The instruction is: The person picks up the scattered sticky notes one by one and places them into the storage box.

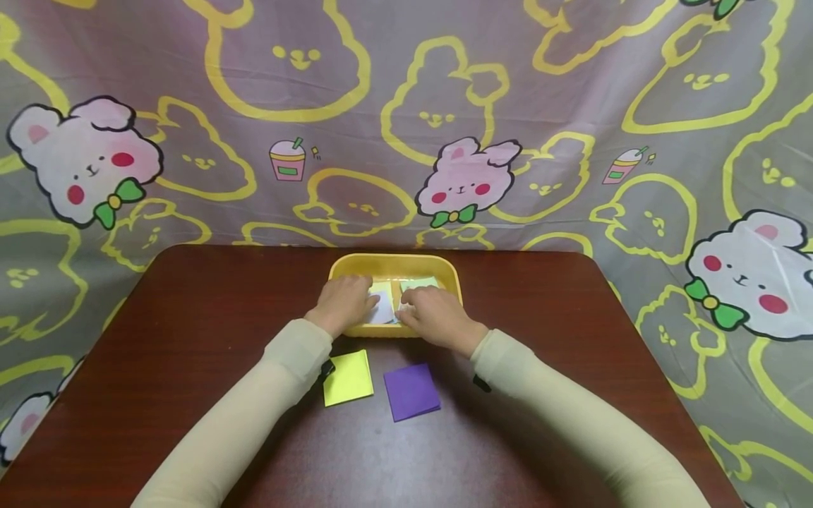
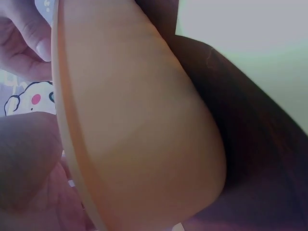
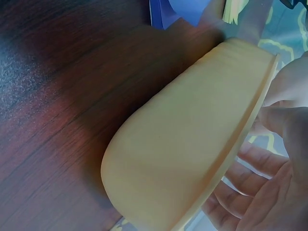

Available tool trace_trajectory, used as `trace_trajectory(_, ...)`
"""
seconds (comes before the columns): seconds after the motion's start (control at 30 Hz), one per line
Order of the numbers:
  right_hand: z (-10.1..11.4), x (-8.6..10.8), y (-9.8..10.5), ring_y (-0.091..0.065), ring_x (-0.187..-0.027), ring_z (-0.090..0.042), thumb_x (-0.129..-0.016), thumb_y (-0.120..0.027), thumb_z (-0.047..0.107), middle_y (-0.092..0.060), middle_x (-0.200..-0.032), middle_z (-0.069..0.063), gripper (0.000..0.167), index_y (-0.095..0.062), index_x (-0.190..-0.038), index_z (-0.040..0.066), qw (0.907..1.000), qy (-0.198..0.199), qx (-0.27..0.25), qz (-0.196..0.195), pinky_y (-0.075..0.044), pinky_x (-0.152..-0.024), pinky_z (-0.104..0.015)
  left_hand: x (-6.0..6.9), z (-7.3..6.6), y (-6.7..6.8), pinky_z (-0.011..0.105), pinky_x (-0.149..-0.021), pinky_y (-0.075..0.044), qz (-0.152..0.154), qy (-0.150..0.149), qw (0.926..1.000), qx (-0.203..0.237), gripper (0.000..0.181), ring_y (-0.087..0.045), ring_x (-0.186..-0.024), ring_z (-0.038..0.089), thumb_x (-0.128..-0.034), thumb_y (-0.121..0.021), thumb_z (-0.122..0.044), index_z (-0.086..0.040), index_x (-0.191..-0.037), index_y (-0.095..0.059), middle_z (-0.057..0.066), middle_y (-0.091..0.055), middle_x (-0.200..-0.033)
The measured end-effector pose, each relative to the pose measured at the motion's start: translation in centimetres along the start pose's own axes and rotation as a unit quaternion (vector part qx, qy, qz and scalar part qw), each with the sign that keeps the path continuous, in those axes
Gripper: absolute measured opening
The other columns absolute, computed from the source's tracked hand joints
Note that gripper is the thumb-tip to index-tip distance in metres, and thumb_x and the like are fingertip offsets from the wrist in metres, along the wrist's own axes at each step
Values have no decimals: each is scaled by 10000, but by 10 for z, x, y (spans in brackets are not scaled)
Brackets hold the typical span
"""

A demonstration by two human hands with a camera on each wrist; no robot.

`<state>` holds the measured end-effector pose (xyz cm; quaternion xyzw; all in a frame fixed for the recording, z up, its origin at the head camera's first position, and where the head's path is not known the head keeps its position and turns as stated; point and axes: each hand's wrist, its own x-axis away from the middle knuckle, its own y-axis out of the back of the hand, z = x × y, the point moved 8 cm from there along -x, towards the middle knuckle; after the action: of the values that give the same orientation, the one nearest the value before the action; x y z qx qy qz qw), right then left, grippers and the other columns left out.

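A yellow tray stands near the table's back edge, with paper note pads inside. My left hand reaches over its left side, thumb beside a pale lilac note pad. Over the right side, my right hand has its fingers down by a pale green note pad. Whether either hand pinches a pad is hidden. In the right wrist view the right hand's fingers are bent behind the tray wall. The left wrist view shows the tray wall covering most of the left hand.
In front of the tray, a bright yellow note pad and a purple note pad lie on the brown table. A patterned cloth hangs directly behind the table's back edge and along both sides.
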<state>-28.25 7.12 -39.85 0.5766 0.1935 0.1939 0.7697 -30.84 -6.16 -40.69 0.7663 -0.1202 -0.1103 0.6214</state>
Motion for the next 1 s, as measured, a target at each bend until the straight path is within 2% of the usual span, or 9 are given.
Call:
trace_trajectory(0.27, 1, -1, 2, -728, -976, -252, -967, -655, 334, -769, -1064, -68, 313, -733, -1117, 71, 10000, 2, -1, -41, -589, -823, -419, 3, -1, 6, 475, -726, -564, -105, 0, 9999, -31, 345, -695, -882, 339, -1000, -620, -365, -48, -1130, -666, 143, -718, -974)
trace_trajectory(0.63, 2, 1, 5, -719, -988, -238, -962, -662, 330, -762, -1076, -71, 320, -732, -1129, 66, 9999, -34, -83, -144, -590, -817, -411, 9, -7, 18, 483, -743, -568, -447, -121, 9989, 58, 345, -703, -901, 346, -979, -658, -344, -37, -1136, -682, 143, -738, -1006)
trace_trajectory(1.0, 5, 6, 8, -717, -936, -231, -958, -674, 333, -766, -1018, -60, 307, -734, -1102, 69, 9996, 53, -75, -268, -584, -793, -401, 17, -13, 23, 496, -807, -570, -515, -167, 9984, 146, 371, -700, -979, 358, -987, -647, -338, -40, -1207, -670, 156, -734, -1093)
